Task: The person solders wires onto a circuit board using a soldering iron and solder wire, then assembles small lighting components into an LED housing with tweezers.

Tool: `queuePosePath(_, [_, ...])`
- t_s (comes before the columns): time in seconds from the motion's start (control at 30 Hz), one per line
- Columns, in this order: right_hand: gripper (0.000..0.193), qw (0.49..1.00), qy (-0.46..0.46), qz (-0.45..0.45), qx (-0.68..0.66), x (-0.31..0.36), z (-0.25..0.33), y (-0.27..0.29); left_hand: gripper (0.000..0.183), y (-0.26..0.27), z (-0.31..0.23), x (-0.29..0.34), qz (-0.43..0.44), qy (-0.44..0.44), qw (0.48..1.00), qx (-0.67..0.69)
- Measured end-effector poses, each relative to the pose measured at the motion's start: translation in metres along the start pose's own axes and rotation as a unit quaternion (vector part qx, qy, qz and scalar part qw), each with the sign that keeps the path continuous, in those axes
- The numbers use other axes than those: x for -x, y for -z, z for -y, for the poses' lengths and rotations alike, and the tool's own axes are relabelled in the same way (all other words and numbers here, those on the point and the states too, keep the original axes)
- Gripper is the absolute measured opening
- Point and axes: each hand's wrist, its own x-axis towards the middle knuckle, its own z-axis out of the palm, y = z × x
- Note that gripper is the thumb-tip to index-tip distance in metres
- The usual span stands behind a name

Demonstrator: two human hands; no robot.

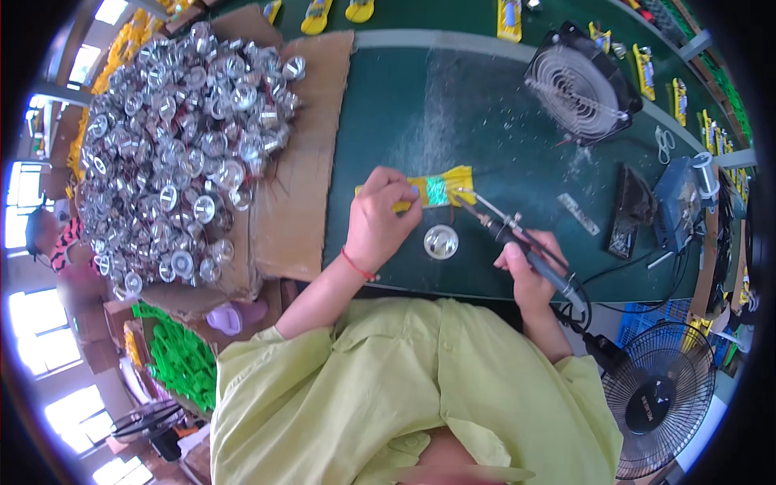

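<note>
My right hand (529,267) is closed around a soldering iron (529,257) with a thin feed tube alongside. Its tip reaches the right part of a yellow plastic housing (462,179) lying on the table. A bright green patch (436,191), perhaps a circuit board, shows in the housing's middle. My left hand (378,212) grips the left part of the housing, its fingers bent and covering that end. Just below the housing, nearer me, sits a small silver lamp reflector (441,242), apart from both hands. A thin wire runs beside it.
A large heap of silver lamp reflectors (186,153) lies on cardboard (303,162) at left. A square fan (578,85) stands at back right. Nearer are a metal strip (578,213), a black iron stand (630,210) and a blue box with a solder spool (706,178).
</note>
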Motion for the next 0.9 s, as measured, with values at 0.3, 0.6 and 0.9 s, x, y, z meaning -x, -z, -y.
queuePosePath(0.3, [0.018, 0.999, 0.011, 0.031, 0.034, -0.003, -0.003, -0.007, 0.008, -0.002, 0.003, 0.004, 0.008, 0.017, 1.0, 0.007])
queuePosePath(0.6, [0.018, 0.998, 0.012, 0.03, 0.047, -0.005, -0.005, -0.009, 0.008, -0.006, 0.003, 0.0, 0.033, 0.007, 0.999, -0.02])
queuePosePath(0.9, [0.017, 0.999, 0.001, 0.029, 0.042, -0.006, -0.006, -0.012, 0.008, -0.006, 0.002, -0.003, 0.039, 0.019, 0.999, -0.022])
